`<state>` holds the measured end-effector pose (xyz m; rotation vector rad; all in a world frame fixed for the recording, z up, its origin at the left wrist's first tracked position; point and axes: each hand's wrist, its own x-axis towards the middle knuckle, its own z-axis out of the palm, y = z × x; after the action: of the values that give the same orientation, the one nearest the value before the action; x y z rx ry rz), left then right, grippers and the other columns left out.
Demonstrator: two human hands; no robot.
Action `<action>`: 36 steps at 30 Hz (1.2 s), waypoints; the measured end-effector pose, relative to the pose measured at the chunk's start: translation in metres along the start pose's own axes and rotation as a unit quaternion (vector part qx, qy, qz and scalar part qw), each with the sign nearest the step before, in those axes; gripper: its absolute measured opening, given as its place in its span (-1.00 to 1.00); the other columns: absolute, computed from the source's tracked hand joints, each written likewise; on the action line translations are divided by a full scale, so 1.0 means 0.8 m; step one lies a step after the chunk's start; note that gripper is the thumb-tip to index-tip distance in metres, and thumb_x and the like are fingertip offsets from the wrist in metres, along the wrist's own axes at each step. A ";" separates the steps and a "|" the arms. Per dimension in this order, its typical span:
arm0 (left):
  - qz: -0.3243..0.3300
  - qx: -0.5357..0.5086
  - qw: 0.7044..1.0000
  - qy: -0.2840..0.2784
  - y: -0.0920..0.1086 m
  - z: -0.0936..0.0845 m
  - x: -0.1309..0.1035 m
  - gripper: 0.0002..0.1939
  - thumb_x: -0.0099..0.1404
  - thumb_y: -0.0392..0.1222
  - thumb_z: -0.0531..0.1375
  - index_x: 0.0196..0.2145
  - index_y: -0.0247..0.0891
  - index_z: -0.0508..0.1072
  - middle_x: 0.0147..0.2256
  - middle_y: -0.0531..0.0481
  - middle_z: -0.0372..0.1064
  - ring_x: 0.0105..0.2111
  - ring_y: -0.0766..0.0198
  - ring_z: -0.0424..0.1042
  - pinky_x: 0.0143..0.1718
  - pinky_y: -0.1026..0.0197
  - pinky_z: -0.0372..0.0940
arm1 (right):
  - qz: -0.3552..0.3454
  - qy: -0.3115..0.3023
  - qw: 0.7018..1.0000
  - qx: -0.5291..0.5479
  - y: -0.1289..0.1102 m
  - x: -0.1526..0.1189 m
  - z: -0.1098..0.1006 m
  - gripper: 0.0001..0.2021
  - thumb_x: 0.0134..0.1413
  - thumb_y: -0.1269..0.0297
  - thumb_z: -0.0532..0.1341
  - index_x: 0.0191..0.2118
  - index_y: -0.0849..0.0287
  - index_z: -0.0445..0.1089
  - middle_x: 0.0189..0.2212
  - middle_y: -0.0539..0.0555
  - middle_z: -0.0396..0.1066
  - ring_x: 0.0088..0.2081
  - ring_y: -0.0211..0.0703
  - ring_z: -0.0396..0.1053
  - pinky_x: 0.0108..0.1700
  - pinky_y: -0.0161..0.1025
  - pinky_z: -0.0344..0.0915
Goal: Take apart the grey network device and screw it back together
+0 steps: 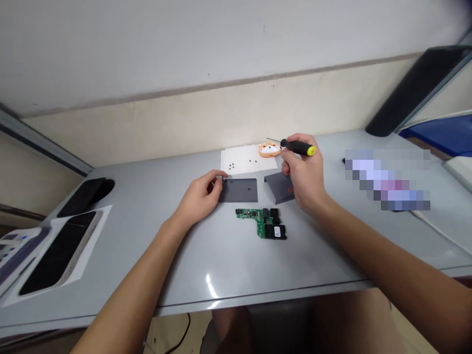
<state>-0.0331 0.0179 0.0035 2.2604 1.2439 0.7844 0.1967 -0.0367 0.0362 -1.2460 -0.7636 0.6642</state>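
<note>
My right hand (307, 172) is closed around a screwdriver (299, 147) with a black handle and yellow end cap; its thin shaft points left, above a dog-faced orange and white case (269, 150). Below that hand lies a grey bent metal cover (277, 186), partly hidden by it. My left hand (202, 194) has its fingers curled at the left edge of a flat grey metal plate (239, 191), which rests on the table. Nearer me is a green circuit board (261, 219) with black connectors and a white sticker. Several tiny dark screws (231, 166) sit on white paper (241, 156).
The grey table (147, 236) meets a wall at the back. At the left are a black-screened tablet (59, 253) on papers and a black item (84, 196). To the right lie a blurred-out device (387, 182), a white cable (438, 231) and a leaning black cylinder (416, 91).
</note>
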 end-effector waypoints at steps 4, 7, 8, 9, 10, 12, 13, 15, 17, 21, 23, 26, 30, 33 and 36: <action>0.001 0.003 1.000 0.002 0.000 0.000 0.000 -0.66 0.45 -0.08 0.02 -0.07 -0.19 0.56 -0.50 0.09 0.31 -0.53 0.26 0.24 -0.43 0.23 0.20 | -0.010 -0.038 0.999 0.000 -0.004 0.002 -0.003 -0.82 0.21 0.33 0.23 -0.11 -0.01 0.26 -0.30 -0.06 0.39 -0.59 -0.38 0.17 -0.59 -0.31 0.08; 0.001 0.003 1.000 -0.001 0.000 0.000 -0.001 -0.66 0.45 -0.08 0.02 -0.06 -0.19 0.55 -0.49 0.09 0.32 -0.52 0.25 0.24 -0.42 0.23 0.21 | -0.033 -0.094 0.995 -0.028 -0.005 0.000 -0.008 -0.83 0.32 0.20 0.21 -0.05 -0.05 0.22 -0.26 -0.03 0.47 -0.62 -0.36 0.18 -0.63 -0.30 0.02; 0.000 0.002 1.000 -0.002 0.000 0.000 -0.001 -0.66 0.45 -0.09 0.02 -0.06 -0.19 0.55 -0.49 0.09 0.32 -0.52 0.25 0.24 -0.43 0.23 0.21 | -0.045 -0.107 0.992 -0.042 -0.005 0.000 -0.010 -0.84 0.35 0.17 0.19 -0.04 -0.05 0.21 -0.27 -0.03 0.48 -0.62 -0.35 0.18 -0.63 -0.29 0.02; -0.003 0.001 1.000 -0.003 0.001 0.000 -0.001 -0.66 0.45 -0.09 0.01 -0.06 -0.19 0.55 -0.50 0.09 0.32 -0.53 0.25 0.24 -0.43 0.23 0.20 | -0.062 -0.117 0.990 -0.058 -0.006 -0.001 -0.012 -0.86 0.36 0.15 0.17 -0.05 -0.05 0.20 -0.29 -0.02 0.48 -0.62 -0.33 0.17 -0.62 -0.28 0.02; -0.004 0.000 1.000 -0.003 0.001 0.000 -0.001 -0.65 0.45 -0.09 0.01 -0.06 -0.19 0.55 -0.50 0.09 0.31 -0.53 0.25 0.24 -0.44 0.23 0.19 | -0.081 -0.124 0.986 -0.075 -0.007 -0.001 -0.015 -0.87 0.36 0.16 0.16 -0.06 -0.05 0.20 -0.31 -0.01 0.48 -0.61 -0.31 0.17 -0.61 -0.27 0.04; -0.006 0.000 1.000 -0.003 0.001 0.000 -0.001 -0.65 0.45 -0.08 0.01 -0.06 -0.19 0.55 -0.51 0.09 0.30 -0.54 0.25 0.23 -0.44 0.23 0.18 | -0.136 -0.148 0.972 -0.120 -0.009 0.002 -0.022 -0.89 0.32 0.21 0.17 -0.10 -0.03 0.23 -0.31 0.01 0.48 -0.55 -0.26 0.21 -0.56 -0.24 0.11; -0.006 0.000 1.000 -0.003 0.001 0.001 -0.001 -0.64 0.46 -0.07 0.00 -0.06 -0.19 0.55 -0.52 0.10 0.29 -0.54 0.25 0.22 -0.45 0.23 0.17 | -0.167 -0.169 0.959 -0.154 -0.010 0.005 -0.026 -0.89 0.28 0.26 0.19 -0.12 -0.01 0.26 -0.30 0.01 0.49 -0.51 -0.23 0.23 -0.51 -0.22 0.15; -0.005 0.001 1.000 -0.004 0.000 0.001 -0.001 -0.64 0.46 -0.06 0.00 -0.06 -0.19 0.56 -0.52 0.10 0.29 -0.54 0.25 0.22 -0.45 0.22 0.17 | -0.213 -0.231 0.918 -0.242 -0.011 0.013 -0.037 -0.84 0.17 0.36 0.24 -0.14 0.01 0.32 -0.25 0.02 0.50 -0.42 -0.20 0.29 -0.40 -0.19 0.22; -0.004 0.004 1.000 -0.004 -0.002 0.001 -0.001 -0.64 0.47 -0.06 0.01 -0.05 -0.19 0.56 -0.51 0.09 0.30 -0.54 0.25 0.22 -0.45 0.22 0.17 | -0.218 -0.298 0.869 -0.331 -0.011 0.022 -0.048 -0.77 0.05 0.46 0.23 -0.18 0.03 0.37 -0.21 0.01 0.51 -0.36 -0.17 0.33 -0.30 -0.17 0.22; 0.000 0.006 1.000 -0.005 -0.003 0.001 -0.001 -0.64 0.47 -0.07 0.01 -0.04 -0.19 0.55 -0.47 0.08 0.35 -0.51 0.25 0.26 -0.40 0.22 0.21 | -0.197 -0.348 0.830 -0.390 -0.007 0.033 -0.061 -0.73 -0.05 0.53 0.18 -0.22 0.05 0.38 -0.23 0.00 0.50 -0.32 -0.14 0.34 -0.24 -0.16 0.20; 0.000 0.003 1.000 -0.005 -0.002 0.000 -0.001 -0.64 0.46 -0.08 0.01 -0.04 -0.20 0.55 -0.46 0.07 0.36 -0.50 0.25 0.26 -0.39 0.21 0.23 | -0.192 -0.352 0.833 -0.381 -0.005 0.034 -0.061 -0.77 -0.01 0.50 0.19 -0.22 0.05 0.37 -0.22 0.00 0.50 -0.31 -0.14 0.34 -0.22 -0.16 0.21; -0.002 -0.001 1.000 -0.004 0.000 0.000 -0.001 -0.64 0.46 -0.07 0.01 -0.04 -0.21 0.56 -0.47 0.07 0.35 -0.50 0.24 0.26 -0.38 0.21 0.23 | -0.188 -0.352 0.838 -0.373 -0.001 0.033 -0.057 -0.86 0.11 0.41 0.20 -0.21 0.04 0.35 -0.19 0.01 0.49 -0.30 -0.15 0.34 -0.22 -0.17 0.22; -0.002 -0.002 1.000 -0.003 0.001 0.000 -0.001 -0.63 0.45 -0.06 0.01 -0.05 -0.21 0.56 -0.49 0.08 0.31 -0.51 0.24 0.24 -0.40 0.21 0.21 | -0.200 -0.310 0.851 -0.373 0.006 0.033 -0.048 -0.92 0.18 0.36 0.20 -0.21 0.05 0.32 -0.23 0.03 0.46 -0.32 -0.13 0.30 -0.24 -0.16 0.19; -0.005 -0.001 1.000 -0.003 0.002 0.000 -0.001 -0.64 0.44 -0.06 0.00 -0.07 -0.20 0.55 -0.52 0.09 0.26 -0.53 0.23 0.22 -0.43 0.21 0.17 | -0.203 -0.281 0.868 -0.356 0.013 0.032 -0.042 -0.91 0.17 0.39 0.19 -0.24 0.05 0.29 -0.24 0.04 0.46 -0.32 -0.12 0.30 -0.24 -0.16 0.20; -0.015 -0.005 1.000 -0.009 0.003 0.000 -0.001 -0.65 0.43 -0.05 0.01 -0.09 -0.19 0.55 -0.53 0.09 0.24 -0.54 0.22 0.21 -0.46 0.21 0.14 | -0.188 -0.263 0.880 -0.348 0.017 0.031 -0.039 -0.90 0.14 0.40 0.20 -0.26 0.05 0.28 -0.26 0.04 0.46 -0.33 -0.12 0.31 -0.26 -0.16 0.20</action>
<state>-0.0318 0.0163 0.0046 2.2307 1.2606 0.7567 0.2363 -0.0321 0.0221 -1.5048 -1.7651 0.4070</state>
